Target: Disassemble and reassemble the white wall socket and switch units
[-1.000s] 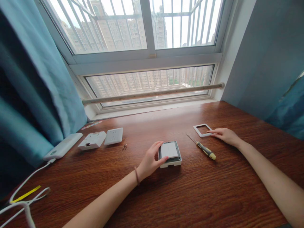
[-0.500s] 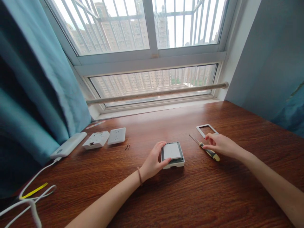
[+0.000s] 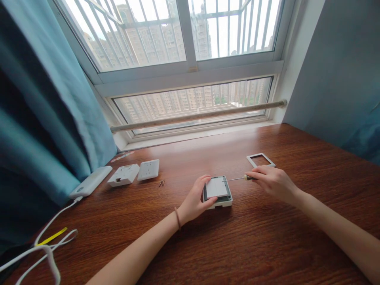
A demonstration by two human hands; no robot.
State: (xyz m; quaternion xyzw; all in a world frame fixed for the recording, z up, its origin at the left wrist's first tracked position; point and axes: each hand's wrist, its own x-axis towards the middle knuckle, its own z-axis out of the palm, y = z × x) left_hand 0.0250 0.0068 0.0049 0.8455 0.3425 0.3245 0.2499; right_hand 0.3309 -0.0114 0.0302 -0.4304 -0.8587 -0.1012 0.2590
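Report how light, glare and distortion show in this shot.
Head view: sky burnt white, pale sheen across the table's far side; head view: curtain folds sunk in shadow; head view: window sides splaying upward, perhaps lens or tilt; head view: screwdriver tip too small to judge contact.

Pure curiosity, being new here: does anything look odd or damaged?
Nothing looks spilled or damaged. Slightly odd: two loose screws on the table, and a white frame, perhaps a cover, lying apart from the switch box.
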